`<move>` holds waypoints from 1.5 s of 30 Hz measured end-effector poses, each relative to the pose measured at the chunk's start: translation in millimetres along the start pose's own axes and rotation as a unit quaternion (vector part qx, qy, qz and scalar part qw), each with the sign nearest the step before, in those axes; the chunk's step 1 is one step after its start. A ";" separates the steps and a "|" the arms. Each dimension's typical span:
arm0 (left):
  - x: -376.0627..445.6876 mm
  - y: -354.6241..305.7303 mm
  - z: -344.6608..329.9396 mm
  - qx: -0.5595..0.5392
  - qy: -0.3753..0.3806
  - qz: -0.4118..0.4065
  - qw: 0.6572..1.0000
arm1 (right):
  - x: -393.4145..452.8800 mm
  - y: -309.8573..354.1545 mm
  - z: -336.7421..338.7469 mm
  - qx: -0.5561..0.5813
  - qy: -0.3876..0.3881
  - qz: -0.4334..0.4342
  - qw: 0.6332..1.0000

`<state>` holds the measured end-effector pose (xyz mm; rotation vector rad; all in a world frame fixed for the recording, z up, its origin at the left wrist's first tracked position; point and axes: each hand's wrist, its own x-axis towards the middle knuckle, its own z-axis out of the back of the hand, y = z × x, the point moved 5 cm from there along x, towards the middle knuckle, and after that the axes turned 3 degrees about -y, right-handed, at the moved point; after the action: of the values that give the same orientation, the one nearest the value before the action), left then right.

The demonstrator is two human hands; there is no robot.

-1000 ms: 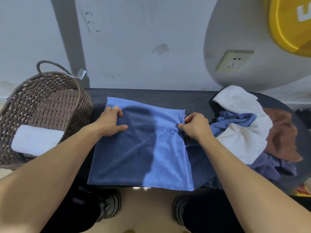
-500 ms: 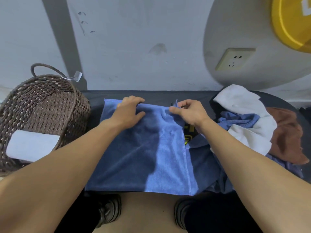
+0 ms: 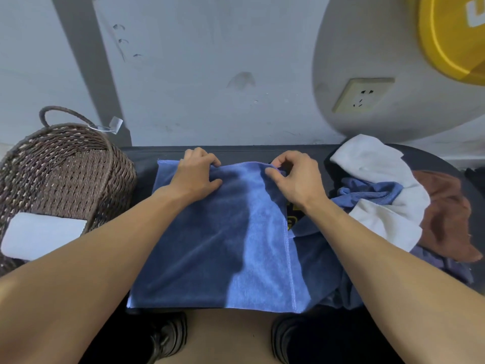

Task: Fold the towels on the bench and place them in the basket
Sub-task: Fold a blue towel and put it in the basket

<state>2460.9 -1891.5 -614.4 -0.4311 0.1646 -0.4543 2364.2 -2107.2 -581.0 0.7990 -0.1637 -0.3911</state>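
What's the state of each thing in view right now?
Blue towel: spread flat on the bench, far edge gripped by both hands.
Left hand: fingers curled over the far edge.
Right hand: pinching the far right corner.
Basket: upright, holding one folded white towel.
Towel pile: unfolded, heaped at the right end.
Bench: dark, mostly covered.
Wall socket: nothing plugged in.

The blue towel (image 3: 210, 240) is soft, matt, napped cloth; the basket (image 3: 65, 174) is rough brown woven wicker; the desk (image 3: 147, 156) is dark and matt.
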 end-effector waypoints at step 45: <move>5.8 35.0 14.3 -0.017 0.000 0.028 0.999 | 50.4 -5.4 -17.7 -0.081 0.208 -0.112 0.968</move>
<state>2483.2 -1860.5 -617.2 -0.4584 0.1832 -0.3973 2413.9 -2119.0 -597.3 0.7236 0.3496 -0.4357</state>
